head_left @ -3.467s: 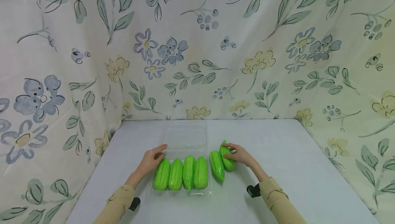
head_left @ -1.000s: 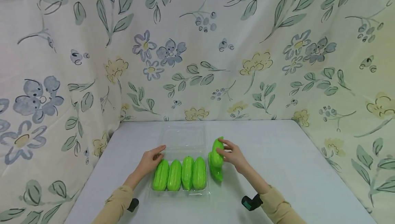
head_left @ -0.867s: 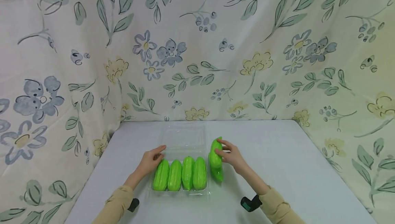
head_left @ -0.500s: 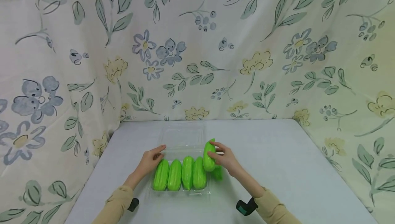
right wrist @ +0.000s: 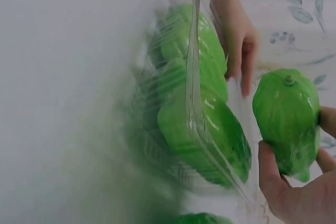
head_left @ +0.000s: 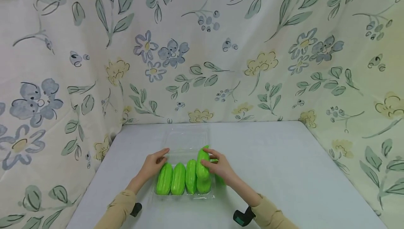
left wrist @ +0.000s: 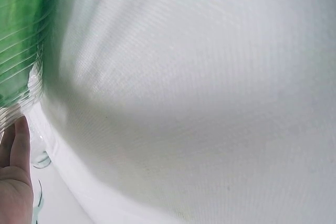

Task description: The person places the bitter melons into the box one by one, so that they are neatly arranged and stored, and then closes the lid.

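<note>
My right hand (head_left: 222, 170) pinches a glossy, bright green ridged gourd (head_left: 203, 159) between thumb and fingers. This gourd is held over the right end of a clear plastic container (head_left: 183, 197), overlapping the rightmost gourd (head_left: 204, 187) inside. Several like gourds (head_left: 178, 180) lie side by side in the container. In the right wrist view, the held gourd (right wrist: 287, 114) hangs stem end toward the camera, apart from the rim. My left hand (head_left: 153, 165) rests at the container's far left corner, its fingers (left wrist: 20, 142) extended against the plastic edge in the left wrist view.
The container's clear lid (head_left: 186, 139) lies folded back behind it. Another green gourd (head_left: 221, 180) lies on the white table (head_left: 268, 159) just right of the container, partly hidden by my right hand. A floral cloth (head_left: 202, 46) hangs behind the table.
My right hand took a gourd from the table right of the container, lifted it and carried it left over the other loose gourd to above the container. My left hand has stayed in place.
</note>
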A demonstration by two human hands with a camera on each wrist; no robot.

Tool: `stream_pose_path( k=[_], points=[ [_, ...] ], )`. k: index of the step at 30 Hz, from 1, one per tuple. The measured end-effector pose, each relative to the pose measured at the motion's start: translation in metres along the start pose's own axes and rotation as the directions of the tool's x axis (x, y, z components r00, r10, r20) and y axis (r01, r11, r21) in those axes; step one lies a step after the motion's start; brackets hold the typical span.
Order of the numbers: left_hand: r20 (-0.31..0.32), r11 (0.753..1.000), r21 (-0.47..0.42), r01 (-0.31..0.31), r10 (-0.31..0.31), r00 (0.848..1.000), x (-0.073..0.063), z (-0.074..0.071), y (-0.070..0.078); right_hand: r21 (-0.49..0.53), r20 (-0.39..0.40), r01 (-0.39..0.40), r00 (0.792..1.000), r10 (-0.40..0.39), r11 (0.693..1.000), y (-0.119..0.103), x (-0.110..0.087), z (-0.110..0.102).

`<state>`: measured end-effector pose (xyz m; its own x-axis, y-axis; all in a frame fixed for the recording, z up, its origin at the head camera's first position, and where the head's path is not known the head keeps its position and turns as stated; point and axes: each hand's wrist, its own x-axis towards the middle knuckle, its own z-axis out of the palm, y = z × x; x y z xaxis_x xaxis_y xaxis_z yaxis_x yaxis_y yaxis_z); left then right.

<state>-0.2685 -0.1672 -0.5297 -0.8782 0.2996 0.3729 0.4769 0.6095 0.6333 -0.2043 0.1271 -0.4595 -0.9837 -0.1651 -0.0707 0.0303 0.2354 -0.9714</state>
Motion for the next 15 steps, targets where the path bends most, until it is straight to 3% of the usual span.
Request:
stream_pose_path(
  k=[7,15],
  points=[
    [0.002,1.0,-0.001,0.006,-0.006,1.0,0.0,0.0,0.001,0.026,0.042,0.044,0.998,-0.046,0.999,0.001,-0.001,0.012],
    [0.012,1.0,0.007,0.025,-0.025,1.0,0.0,0.0,0.0,0.029,0.072,0.024,0.997,-0.026,0.999,-0.002,-0.006,0.03]
  ],
)
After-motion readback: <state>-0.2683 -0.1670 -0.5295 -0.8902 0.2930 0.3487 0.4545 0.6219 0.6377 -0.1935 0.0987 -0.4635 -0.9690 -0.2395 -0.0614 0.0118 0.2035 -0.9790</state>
